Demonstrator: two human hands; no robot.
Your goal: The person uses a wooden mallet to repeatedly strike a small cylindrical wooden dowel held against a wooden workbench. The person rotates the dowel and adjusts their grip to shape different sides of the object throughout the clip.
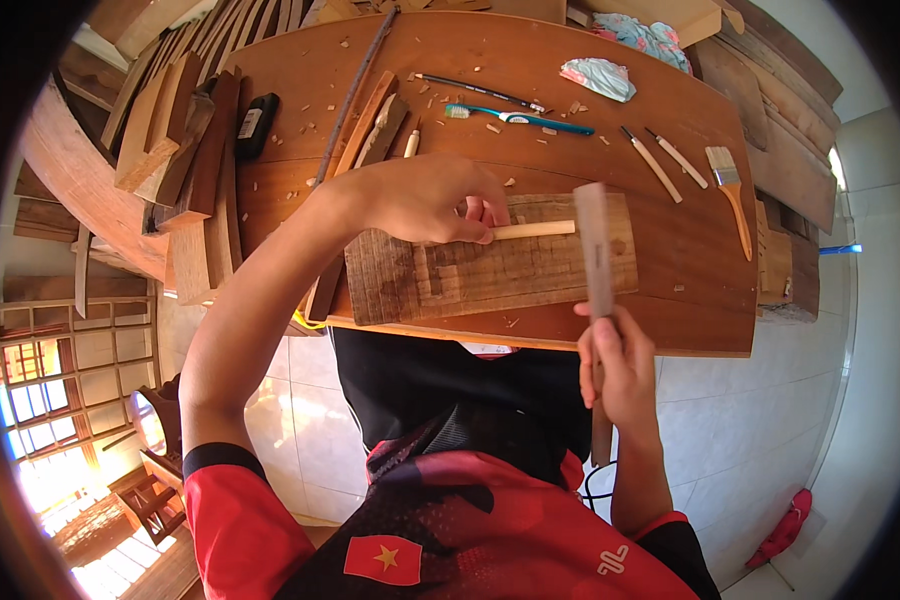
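Note:
My left hand (435, 200) is closed round a pale wooden tool handle (538, 230), held nearly level above a brown wooden board. Whatever tip it has is hidden by the fingers and hand. The handle's free end points right, close to the flat wooden bar (595, 255) in my right hand (622, 365). My right fingers wrap the bar's lower half, and it stands roughly upright in the picture. Beneath both lies the board (500, 285), with recessed marks cut into its left part, near the table's front edge.
On the wooden table (690, 300) lie a toothbrush (530, 120), a dark pencil (480, 92), two pale-handled tools (655, 168), a paintbrush (732, 205) and wood chips. Timber pieces (195, 170) are stacked left, more planks (770, 110) right. A crumpled cloth (598, 78) sits at the back.

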